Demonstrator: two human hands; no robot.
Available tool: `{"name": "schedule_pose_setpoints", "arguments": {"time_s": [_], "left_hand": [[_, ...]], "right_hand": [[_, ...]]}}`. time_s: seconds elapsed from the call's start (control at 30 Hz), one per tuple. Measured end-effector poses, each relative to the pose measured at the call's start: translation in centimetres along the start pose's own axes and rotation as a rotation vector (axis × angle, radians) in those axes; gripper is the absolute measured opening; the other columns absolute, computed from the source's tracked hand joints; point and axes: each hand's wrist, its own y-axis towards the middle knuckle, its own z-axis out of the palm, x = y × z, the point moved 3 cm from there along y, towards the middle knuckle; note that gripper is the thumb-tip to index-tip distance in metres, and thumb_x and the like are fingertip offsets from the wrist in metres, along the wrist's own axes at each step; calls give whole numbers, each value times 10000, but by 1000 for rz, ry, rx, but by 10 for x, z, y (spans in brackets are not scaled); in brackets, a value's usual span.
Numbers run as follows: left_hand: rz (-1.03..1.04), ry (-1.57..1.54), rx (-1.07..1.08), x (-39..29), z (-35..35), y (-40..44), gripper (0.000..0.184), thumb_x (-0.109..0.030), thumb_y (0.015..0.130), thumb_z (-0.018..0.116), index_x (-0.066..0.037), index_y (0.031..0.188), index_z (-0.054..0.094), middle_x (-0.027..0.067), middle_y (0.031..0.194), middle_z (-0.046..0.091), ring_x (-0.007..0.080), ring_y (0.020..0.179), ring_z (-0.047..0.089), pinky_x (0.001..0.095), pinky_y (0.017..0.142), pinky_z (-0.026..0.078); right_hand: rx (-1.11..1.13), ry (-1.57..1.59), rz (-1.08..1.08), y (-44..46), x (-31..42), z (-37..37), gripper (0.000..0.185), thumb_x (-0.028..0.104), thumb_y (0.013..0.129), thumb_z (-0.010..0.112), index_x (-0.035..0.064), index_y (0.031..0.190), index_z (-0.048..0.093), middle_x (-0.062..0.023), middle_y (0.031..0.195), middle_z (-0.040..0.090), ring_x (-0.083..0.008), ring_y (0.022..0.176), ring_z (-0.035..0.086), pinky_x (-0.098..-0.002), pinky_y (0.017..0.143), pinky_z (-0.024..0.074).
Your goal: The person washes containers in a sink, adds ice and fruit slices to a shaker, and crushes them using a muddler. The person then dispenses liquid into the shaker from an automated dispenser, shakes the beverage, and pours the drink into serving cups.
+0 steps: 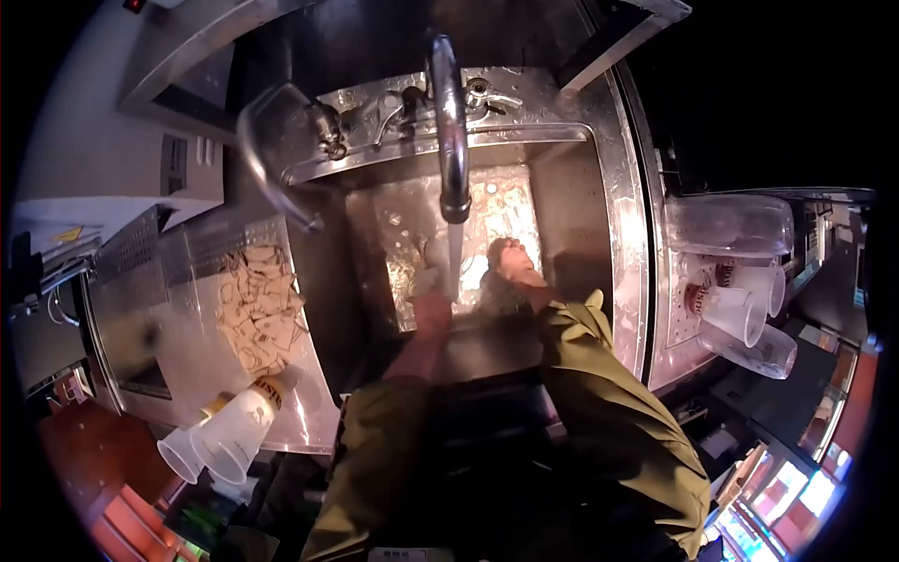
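Note:
Both my arms, in olive sleeves, reach down into a metal sink (571,201). Water runs from the curved faucet (451,122) in a stream that falls between my hands. My left hand (433,304) is left of the stream, low in the basin; its fingers are blurred and hard to make out. On the right side of the stream, my right hand (513,262) has its fingers curled round something dark, which I cannot make out. Bright light reflects off the wet basin floor behind both hands.
Crumpled brown printed paper (257,309) lies on the left counter, with clear plastic cups (239,431) at its front edge. More cups (735,309) and a clear container (730,225) lie on the right. A second spout (267,169) curves over the sink's left edge.

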Motion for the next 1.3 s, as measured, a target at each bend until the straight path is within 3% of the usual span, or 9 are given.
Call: {"name": "schedule_pose_setpoints", "arguments": {"time_s": [0.13, 0.3, 0.4, 0.5, 0.8, 0.93, 1.07, 1.13, 1.3], "left_hand": [[-128, -24, -38, 32, 70, 6, 167, -164, 754, 547, -141, 854, 679, 82, 887, 647, 229, 816, 636, 388, 675, 502], [12, -168, -5, 21, 17, -18, 172, -150, 769, 529, -129, 864, 670, 89, 886, 641, 239, 848, 628, 377, 696, 506], [197, -124, -95, -10, -20, -23, 184, -143, 794, 493, -119, 889, 650, 105, 901, 637, 266, 854, 624, 396, 698, 506], [132, -286, -177, -31, -24, -6, 205, -173, 813, 483, -100, 964, 601, 137, 800, 637, 310, 733, 629, 416, 659, 507], [-227, -1772, 246, -18, -19, -6, 150, -169, 847, 468, -136, 993, 475, 6, 925, 478, 145, 642, 506, 424, 527, 546], [-124, -2009, 219, -23, -83, -51, 91, -163, 864, 416, -133, 935, 465, 5, 745, 440, 106, 595, 452, 449, 563, 552], [117, -1724, 170, -47, -132, -104, 304, -198, 903, 347, -100, 1165, 468, 0, 718, 457, 99, 628, 479, 445, 652, 551], [160, -1638, 250, -84, -159, -134, 353, -217, 934, 296, -100, 1230, 448, 52, 933, 574, 129, 650, 502, 405, 671, 539], [217, -1900, 676, -184, -155, -141, 168, -96, 884, 411, -28, 990, 522, 52, 804, 577, 134, 629, 534, 274, 600, 474]], "right_hand": [[188, 130, -489, -85, 57, -1, 416, 209, 644, 680, -40, 962, 584, -233, 945, 580, -326, 903, 575, -382, 800, 475], [323, 384, -404, -103, 84, -14, 495, 206, 636, 708, -47, 1028, 545, -220, 929, 585, -372, 841, 579, -411, 775, 472], [24, -16, -143, -95, 92, -95, 594, 219, 657, 708, -95, 1101, 466, -221, 906, 586, -380, 820, 572, -426, 760, 467], [-835, 104, -504, -117, 125, -234, 549, 254, 699, 671, -83, 1079, 463, -223, 918, 577, -372, 875, 554, -420, 771, 462], [-302, 736, -368, -90, 169, -314, 676, 158, 692, 637, -111, 1191, 268, -329, 1053, 499, -393, 995, 529, -446, 816, 447], [-468, 480, -634, -136, 108, -259, 718, 199, 687, 701, -112, 1177, 278, -347, 1043, 481, -381, 1012, 524, -405, 809, 446], [-112, 310, -457, -264, 28, -258, 595, 258, 680, 709, -56, 1087, 410, -226, 930, 498, -345, 894, 530, -405, 708, 466], [-479, 331, -634, -268, -13, -227, 551, 274, 685, 690, -33, 1071, 444, -182, 915, 500, -332, 844, 534, -400, 666, 475], [-882, 264, -498, -346, -75, -251, 465, 270, 701, 631, -3, 1056, 502, -123, 868, 509, -277, 789, 546, -358, 599, 482]]}}
